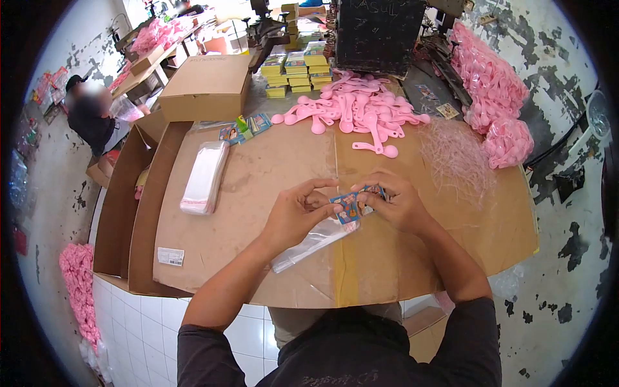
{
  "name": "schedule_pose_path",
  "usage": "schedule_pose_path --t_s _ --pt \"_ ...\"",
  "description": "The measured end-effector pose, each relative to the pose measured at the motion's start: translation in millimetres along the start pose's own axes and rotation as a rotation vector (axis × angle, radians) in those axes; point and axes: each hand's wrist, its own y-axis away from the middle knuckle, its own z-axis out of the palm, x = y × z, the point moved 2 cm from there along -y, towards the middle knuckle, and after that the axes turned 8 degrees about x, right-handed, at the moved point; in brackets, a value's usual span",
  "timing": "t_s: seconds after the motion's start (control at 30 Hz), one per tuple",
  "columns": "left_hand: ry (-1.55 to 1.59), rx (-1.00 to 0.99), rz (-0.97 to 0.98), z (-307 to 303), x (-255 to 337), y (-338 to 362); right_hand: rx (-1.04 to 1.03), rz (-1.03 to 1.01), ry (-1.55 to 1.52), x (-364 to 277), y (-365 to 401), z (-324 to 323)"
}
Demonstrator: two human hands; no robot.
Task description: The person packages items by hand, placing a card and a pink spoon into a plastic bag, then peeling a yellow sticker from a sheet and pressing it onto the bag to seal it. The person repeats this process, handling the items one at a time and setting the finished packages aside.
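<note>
Over the middle of the cardboard-covered table, my left hand (300,209) pinches the edge of a small blue printed card (347,210) between thumb and fingers. My right hand (396,201) closes on the card's other side, where a second printed piece shows by the fingertips. Just beneath my hands lies a clear plastic bag (309,247), flat and slanted, its upper end overlapped by the card. A stack of clear bags (205,177) rests to the left. Beyond my hands is a heap of pink plastic spoons (361,106).
A closed cardboard box (206,87) stands at the back left, near stacked yellow-edged cards (296,71). Pink shredded strands (459,151) lie at right beside bagged pink spoons (493,84). An open carton (138,213) borders the table's left edge. A person (93,116) sits farther left.
</note>
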Motion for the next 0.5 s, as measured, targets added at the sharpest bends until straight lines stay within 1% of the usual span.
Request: schedule_pose_path --t_s 0.13,0.2,0.23,0.33,0.43,0.5 --pt "-0.037 -0.013 0.050 7.4 3.8 4.3 -0.102 -0.115 0.051 -1.1 1.4 9.8" --pt "-0.028 -0.039 0.098 8.2 1.1 4.0 0.009 0.133 -0.173 6.1 8.0 22.1" --pt "-0.016 -0.025 0.078 7.6 2.7 3.5 0.064 0.255 -0.287 10.7 10.0 26.3" --pt "0.008 0.024 0.043 5.1 7.1 2.1 0.146 0.257 -0.401 20.7 5.8 19.5" --pt "0.013 0.062 0.046 3.4 5.9 2.1 0.041 0.165 -0.190 15.4 13.6 21.8" --pt "0.019 0.064 0.027 4.0 6.0 4.4 -0.013 0.063 -0.064 -0.9 12.9 24.1"
